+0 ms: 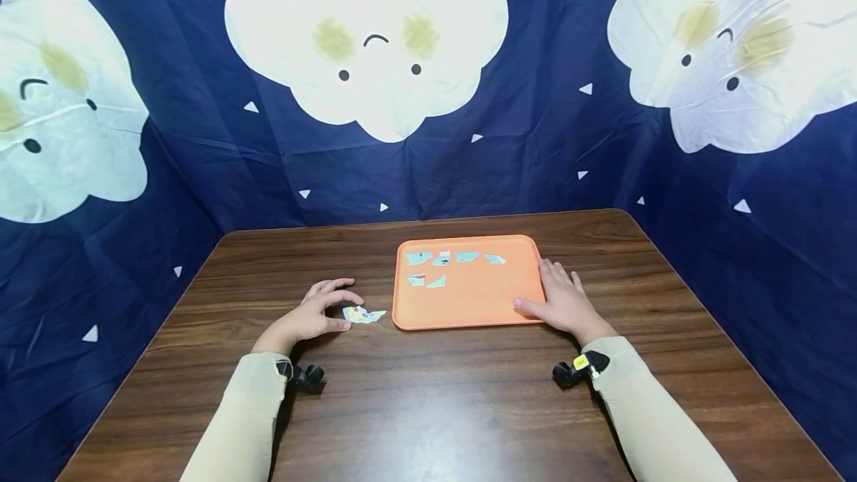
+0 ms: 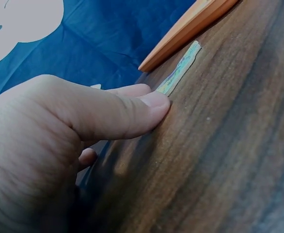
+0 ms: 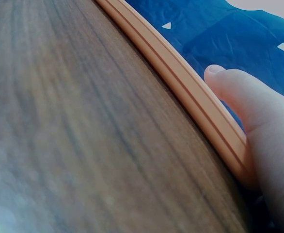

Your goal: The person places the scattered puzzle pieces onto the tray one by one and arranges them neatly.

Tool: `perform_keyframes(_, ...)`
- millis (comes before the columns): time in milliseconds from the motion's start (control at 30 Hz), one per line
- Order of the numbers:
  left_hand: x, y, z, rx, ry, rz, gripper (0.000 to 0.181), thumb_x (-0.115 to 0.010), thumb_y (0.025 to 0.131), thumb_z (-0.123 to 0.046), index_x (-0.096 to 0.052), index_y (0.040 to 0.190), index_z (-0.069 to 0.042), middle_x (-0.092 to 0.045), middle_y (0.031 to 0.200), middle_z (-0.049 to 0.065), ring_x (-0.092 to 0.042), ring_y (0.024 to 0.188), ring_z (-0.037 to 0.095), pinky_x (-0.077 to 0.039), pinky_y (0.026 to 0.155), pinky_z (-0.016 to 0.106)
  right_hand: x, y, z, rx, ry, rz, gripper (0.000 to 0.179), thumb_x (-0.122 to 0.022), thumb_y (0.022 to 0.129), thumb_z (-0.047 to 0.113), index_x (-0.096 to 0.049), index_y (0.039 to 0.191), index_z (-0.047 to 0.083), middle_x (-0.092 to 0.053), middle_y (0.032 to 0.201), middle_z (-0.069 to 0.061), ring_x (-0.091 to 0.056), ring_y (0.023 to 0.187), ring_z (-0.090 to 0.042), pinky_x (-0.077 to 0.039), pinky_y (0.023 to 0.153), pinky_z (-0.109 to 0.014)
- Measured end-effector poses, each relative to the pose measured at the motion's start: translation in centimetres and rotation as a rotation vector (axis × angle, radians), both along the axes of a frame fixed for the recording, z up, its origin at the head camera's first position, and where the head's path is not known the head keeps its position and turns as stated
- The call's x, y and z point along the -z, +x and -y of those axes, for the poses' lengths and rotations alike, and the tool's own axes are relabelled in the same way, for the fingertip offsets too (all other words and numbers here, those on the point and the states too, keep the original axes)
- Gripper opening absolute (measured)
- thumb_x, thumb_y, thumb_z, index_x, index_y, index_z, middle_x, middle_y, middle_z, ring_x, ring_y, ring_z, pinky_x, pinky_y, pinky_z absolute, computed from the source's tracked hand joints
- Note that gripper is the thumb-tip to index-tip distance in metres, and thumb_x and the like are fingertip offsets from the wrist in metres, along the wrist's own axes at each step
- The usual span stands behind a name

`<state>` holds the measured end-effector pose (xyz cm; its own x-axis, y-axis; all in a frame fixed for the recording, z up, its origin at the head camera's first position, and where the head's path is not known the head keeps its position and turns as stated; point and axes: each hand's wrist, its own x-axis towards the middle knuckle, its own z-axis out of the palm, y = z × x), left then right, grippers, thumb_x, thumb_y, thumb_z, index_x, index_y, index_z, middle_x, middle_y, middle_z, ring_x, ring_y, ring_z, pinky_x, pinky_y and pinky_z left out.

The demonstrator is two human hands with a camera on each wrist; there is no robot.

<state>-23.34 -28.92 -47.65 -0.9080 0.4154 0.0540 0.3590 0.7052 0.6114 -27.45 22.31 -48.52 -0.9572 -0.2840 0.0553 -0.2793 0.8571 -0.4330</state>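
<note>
In the head view my left hand (image 1: 311, 318) is low over the table, left of the orange tray (image 1: 469, 309). Its thumb and index finger lie on either side of a torn, colorful scrap of paper (image 1: 364, 315), holding its left end. The left wrist view shows the scrap (image 2: 183, 68) sticking out past the thumb, near the table. At the tray's right side rests my right hand (image 1: 565, 300), fingers straight along the edge, thumb over the front right corner. In the right wrist view that thumb (image 3: 244, 92) shows above the rim; the other fingers are hidden.
Several pale blue scraps, among them one at the upper left (image 1: 419, 258) and one lower down (image 1: 437, 282), lie in two rows in the tray. A brown wooden table (image 1: 428, 407) carries everything. Dark blue cloth (image 1: 375, 177) with white clouds hangs behind and at the sides.
</note>
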Motion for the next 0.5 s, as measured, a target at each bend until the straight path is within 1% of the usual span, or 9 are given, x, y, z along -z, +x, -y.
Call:
perform_keyframes(100, 0.04, -0.03, -0.08, -0.011, 0.017, -0.011, 0.037, -0.081, 0.083, -0.019, -0.071, 0.118, -0.026, -0.04, 0.155, 0.015, -0.017, 0.142, 0.048, -0.012, 0.106, 0.073, -0.08, 0.05, -0.02, -0.001, -0.001, -0.002, 0.117, -0.059, 0.085, 0.074, -0.015, 0.158, -0.006, -0.019, 0.163, -0.028, -0.013, 0.151, -0.046, -0.002, 0.117, -0.065)
perform_keyframes(333, 0.48, 0.03, -0.27, -0.047, 0.032, -0.083, 0.036, -0.084, 0.082, -0.018, -0.074, 0.116, -0.025, -0.046, 0.152, 0.013, -0.025, 0.14, 0.044, -0.015, 0.107, 0.069, -0.11, 0.1, -0.05, -0.002, 0.001, -0.001, 0.117, -0.059, 0.085, 0.074, -0.014, 0.158, -0.006, -0.018, 0.163, -0.028, -0.013, 0.151, -0.046, -0.002, 0.117, -0.065)
perform_keyframes(433, 0.61, 0.16, -0.34, -0.058, 0.042, -0.11, 0.036, -0.084, 0.082, -0.017, -0.075, 0.115, -0.023, -0.05, 0.148, 0.012, -0.028, 0.138, 0.043, -0.017, 0.107, 0.068, -0.15, 0.12, -0.04, -0.004, 0.003, 0.003, 0.117, -0.059, 0.085, 0.074, -0.014, 0.158, -0.006, -0.018, 0.163, -0.028, -0.012, 0.151, -0.045, -0.002, 0.117, -0.065)
perform_keyframes(500, 0.66, 0.22, -0.38, -0.064, 0.04, -0.137, 0.035, -0.084, 0.082, -0.017, -0.074, 0.116, -0.021, -0.054, 0.143, 0.011, -0.033, 0.135, 0.042, -0.021, 0.106, 0.066, -0.16, 0.15, -0.02, -0.005, 0.001, 0.004, 0.117, -0.059, 0.085, 0.074, -0.014, 0.159, -0.006, -0.018, 0.164, -0.027, -0.012, 0.151, -0.045, -0.002, 0.117, -0.065)
